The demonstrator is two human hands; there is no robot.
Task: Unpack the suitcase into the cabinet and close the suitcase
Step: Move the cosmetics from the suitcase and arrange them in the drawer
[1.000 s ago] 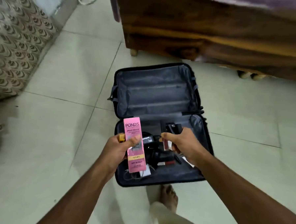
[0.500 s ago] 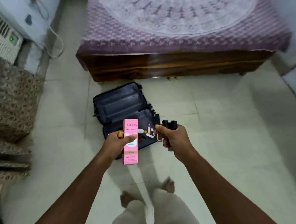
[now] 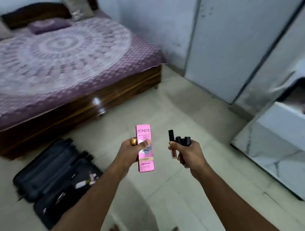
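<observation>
Suitcase [image 3: 56, 177]: open flat on floor at lower left, beside bed [image 3: 62, 61]; small items inside lower half, blurred. Left hand [image 3: 128, 153]: fingers curled round upright pink Pond's box [image 3: 145, 150] plus gold-capped item [image 3: 133, 141]. Right hand [image 3: 188, 155]: gripping bundle of black-capped lipstick tubes [image 3: 179, 140]. Hands apart, above tiled floor. Grey cabinet [image 3: 231, 48] at right; white marbled unit [image 3: 279, 148] in front of it.

- Left hand [image 3: 130, 152]: arm stretched forward, fingers curled, thumb pressed across the front of a pink box [image 3: 145, 148].
- Right hand [image 3: 188, 155]: arm stretched forward, firm grip round several dark tubes [image 3: 179, 140].
- Bare feet low in view.
</observation>
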